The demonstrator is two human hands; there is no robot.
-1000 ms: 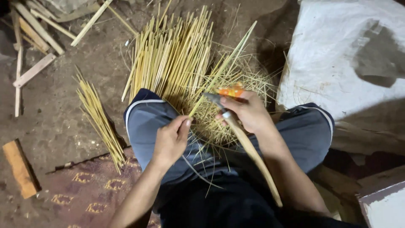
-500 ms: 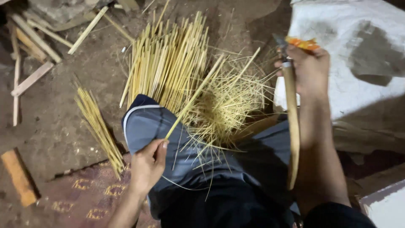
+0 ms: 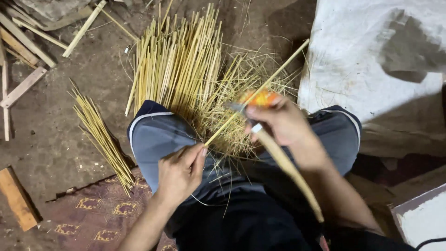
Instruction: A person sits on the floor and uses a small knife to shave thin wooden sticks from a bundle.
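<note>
**Both hands closed on stick and knife**

While I watch from above, my left hand (image 3: 179, 172) has its fingers (image 3: 197, 155) pinched shut on the near end of a thin stick (image 3: 260, 88), which slants up and to the right over the knees. My right hand (image 3: 281, 123) is wrapped tight around a knife (image 3: 283, 160); its long pale handle runs back along my forearm, and the blade end lies against the stick near an orange piece (image 3: 262, 98) at the fingertips. I cannot tell how the blade meets the stick, as the fingers cover it.

Under both hands sits a tangle of shavings (image 3: 232, 135), resting on my lap and the ground between the knees. Just beyond it a fan of sticks (image 3: 179, 60) lies on the dirt floor (image 3: 55, 121). A smaller bundle (image 3: 100, 132) lies left of my left knee, beside a patterned mat (image 3: 93, 209). Wood scraps (image 3: 21, 51) lie at far left, a white sheet (image 3: 371, 60) at right. No container shows.
</note>
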